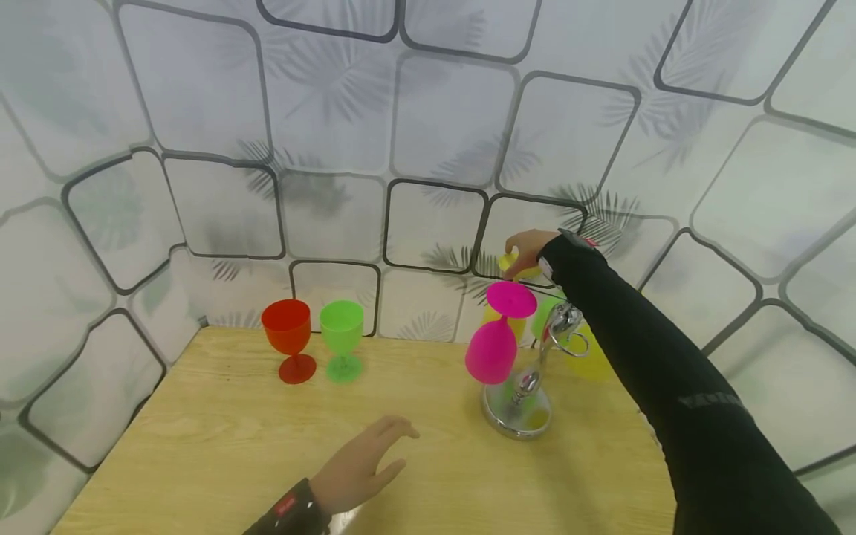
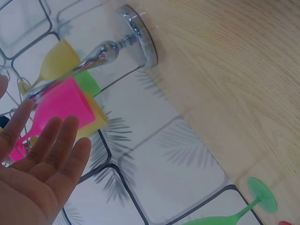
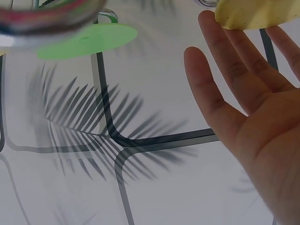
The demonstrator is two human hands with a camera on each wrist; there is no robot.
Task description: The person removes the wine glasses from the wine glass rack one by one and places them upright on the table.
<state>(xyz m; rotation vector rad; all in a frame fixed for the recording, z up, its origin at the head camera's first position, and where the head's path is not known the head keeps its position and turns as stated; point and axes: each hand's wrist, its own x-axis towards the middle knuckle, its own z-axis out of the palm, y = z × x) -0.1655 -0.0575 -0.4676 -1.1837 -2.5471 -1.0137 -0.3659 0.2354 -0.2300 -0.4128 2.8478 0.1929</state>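
Note:
A chrome stand [image 1: 528, 383] holds several plastic goblets upside down. The pink goblet [image 1: 491, 351] hangs on its near side, with a green goblet [image 2: 87, 83] and a yellow goblet [image 2: 61, 60] beyond. My right hand [image 1: 528, 249] is at the top of the stand, by the round yellow foot [image 3: 255, 13] of a goblet. In the right wrist view its fingers extend to that foot, and the thumb stands apart from it; whether they touch is unclear. Over the front of the table, my left hand [image 1: 361, 467] hovers with loosely extended fingers, holding nothing.
On the wooden table [image 1: 221, 438], a red goblet [image 1: 287, 327] and a light green goblet [image 1: 342, 327] stand upright at the back left. The patterned wall [image 1: 334, 215] rises directly behind the table. An unused chrome ring [image 1: 575, 344] sticks out from the stand's right side.

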